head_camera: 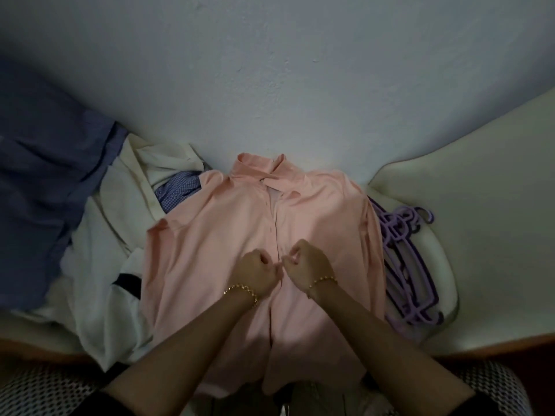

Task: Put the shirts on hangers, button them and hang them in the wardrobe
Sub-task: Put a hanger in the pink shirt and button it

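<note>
Pale wall [270, 70] behind cream surface [480, 235] — both hands, L [255, 273] & R [306, 265], pinch pink shirt [210, 250] placket.

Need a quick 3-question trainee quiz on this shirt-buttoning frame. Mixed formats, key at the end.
1. True or false: the left hand and right hand both pinch the pink shirt at its front opening.
2. The purple hangers lie: A) on top of the pink shirt, B) beside it on the person's right, C) beside it on the person's left.
3. Fill in: between the pink shirt and the dark blue shirt lies a ___ shirt.

Key: 1 true; 2 B; 3 white, the white shirt.
</note>
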